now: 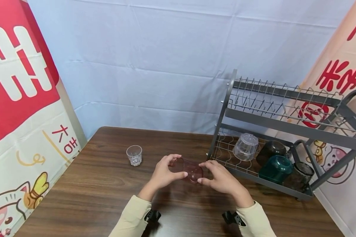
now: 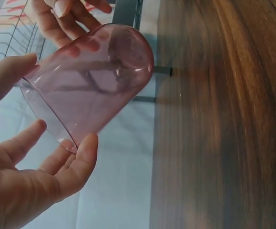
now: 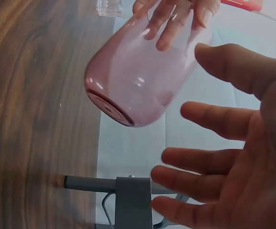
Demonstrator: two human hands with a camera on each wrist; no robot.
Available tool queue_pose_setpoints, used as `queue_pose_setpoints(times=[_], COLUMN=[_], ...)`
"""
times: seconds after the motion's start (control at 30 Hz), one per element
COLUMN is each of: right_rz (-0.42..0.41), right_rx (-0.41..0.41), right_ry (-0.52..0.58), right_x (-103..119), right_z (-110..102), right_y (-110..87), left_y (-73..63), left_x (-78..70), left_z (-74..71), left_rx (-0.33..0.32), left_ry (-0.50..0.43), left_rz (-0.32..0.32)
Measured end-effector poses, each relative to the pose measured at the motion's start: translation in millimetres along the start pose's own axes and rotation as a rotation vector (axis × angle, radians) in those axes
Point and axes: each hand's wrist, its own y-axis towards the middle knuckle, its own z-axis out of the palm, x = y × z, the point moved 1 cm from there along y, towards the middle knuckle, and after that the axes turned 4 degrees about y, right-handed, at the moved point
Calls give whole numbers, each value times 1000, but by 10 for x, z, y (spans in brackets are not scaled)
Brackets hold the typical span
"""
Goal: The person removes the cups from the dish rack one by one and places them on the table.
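A pink transparent drinking glass [image 1: 193,171] is tipped on its side in the air above the wooden table, its closed base toward my right. My left hand [image 1: 162,173] grips it around the mouth; in the left wrist view the thumb and fingers [image 2: 86,157] sit right at the rim. Beside the base is my right hand [image 1: 222,177], fingers spread and loosely bent. From the right wrist, the thumb comes close to the wall of the pink glass [image 3: 133,81], while the other fingers [image 3: 190,181] stand apart from it.
A clear faceted glass [image 1: 134,155] stands upright on the table [image 1: 107,194], left of my hands. To the right is a two-tier grey dish rack [image 1: 272,123]. Its lower tier holds several upturned glasses, including a clear one [image 1: 245,148], a teal one [image 1: 275,169] and a dark one [image 1: 299,177].
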Motion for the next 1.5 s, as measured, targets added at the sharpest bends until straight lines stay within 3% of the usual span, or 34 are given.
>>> queue_pose_setpoints(times=[0.23,0.43,0.87,1.13,1.5], right_rz=[56,85,93,116,156], right_rx=[85,124,126,115,90], right_ry=[-13,-27,-42,-43,-76], right_x=[17,12,-31,-59,-104], right_z=[-37,-74,-152,-224,-353], right_y=[9,11,-8,-51,-102], left_y=[21,51,67,89,125], left_x=[13,38,94,89,69], left_z=[-55,-117,-295,-355,-422], left_rx=[-18,-25,-68,-77,-82], left_ry=[25,47,121,227,295], left_rz=[11,-18,-56,-48,-71])
